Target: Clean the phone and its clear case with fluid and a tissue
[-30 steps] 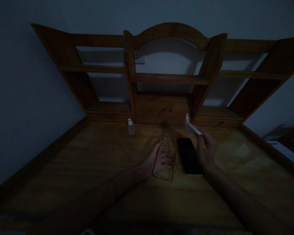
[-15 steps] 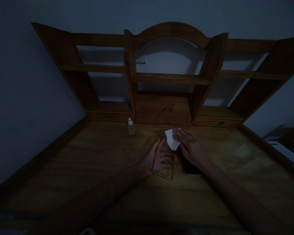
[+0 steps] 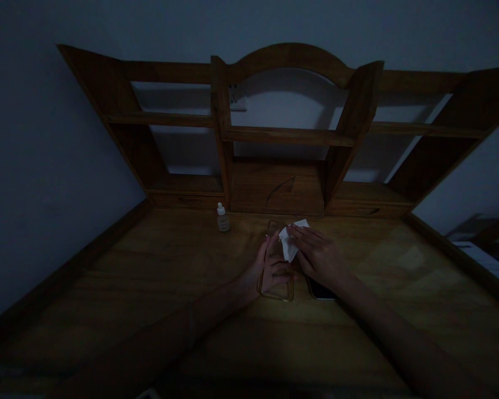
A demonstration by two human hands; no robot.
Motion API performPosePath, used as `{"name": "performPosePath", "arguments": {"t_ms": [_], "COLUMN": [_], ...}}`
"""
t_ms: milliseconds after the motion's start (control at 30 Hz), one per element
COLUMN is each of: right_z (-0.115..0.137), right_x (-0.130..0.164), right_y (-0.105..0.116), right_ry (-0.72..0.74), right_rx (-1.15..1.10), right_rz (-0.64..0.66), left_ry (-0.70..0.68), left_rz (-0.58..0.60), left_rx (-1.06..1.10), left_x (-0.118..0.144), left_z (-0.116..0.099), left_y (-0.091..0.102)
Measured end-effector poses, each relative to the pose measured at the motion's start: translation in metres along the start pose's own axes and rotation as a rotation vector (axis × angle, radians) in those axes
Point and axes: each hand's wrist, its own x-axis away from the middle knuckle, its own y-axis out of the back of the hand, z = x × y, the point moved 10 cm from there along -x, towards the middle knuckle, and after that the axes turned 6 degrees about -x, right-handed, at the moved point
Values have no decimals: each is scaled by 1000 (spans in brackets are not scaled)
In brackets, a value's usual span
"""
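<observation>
A clear phone case point(image 3: 278, 299) with a yellowish rim is held upright-lengthwise by my left hand point(image 3: 270, 271), whose fingers show through it from behind. My right hand point(image 3: 322, 255) grips a white tissue point(image 3: 290, 249) and presses it against the upper right part of the case. Under my right hand a dark phone point(image 3: 321, 290) lies on the wooden desk, its upper part covered by the hand. A small dropper bottle point(image 3: 223, 219) with a white cap stands upright to the left of the case, apart from both hands.
A wooden shelf unit point(image 3: 289, 136) with drawers rises at the back of the desk point(image 3: 149, 288). Behind it a wall socket point(image 3: 237, 100) shows. White papers or a flat white thing point(image 3: 486, 260) lie beyond the right edge. The room is dim.
My right hand has moved the tissue slightly left and down onto the case, and the tissue is folded differently. My left hand and the case stay nearly in place.
</observation>
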Motion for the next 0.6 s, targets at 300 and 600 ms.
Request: {"name": "performPosePath", "arguments": {"t_ms": [300,600], "right_z": [10,40], "right_x": [0,1], "right_y": [-1,-5], "right_ry": [13,126], "right_rx": [41,-40], "right_rz": [42,107], "left_ry": [-55,-69], "left_rz": [-29,-157], "left_rx": [5,66], "left_x": [-4,-7], "left_z": [0,-4], "left_y": [8,18]}}
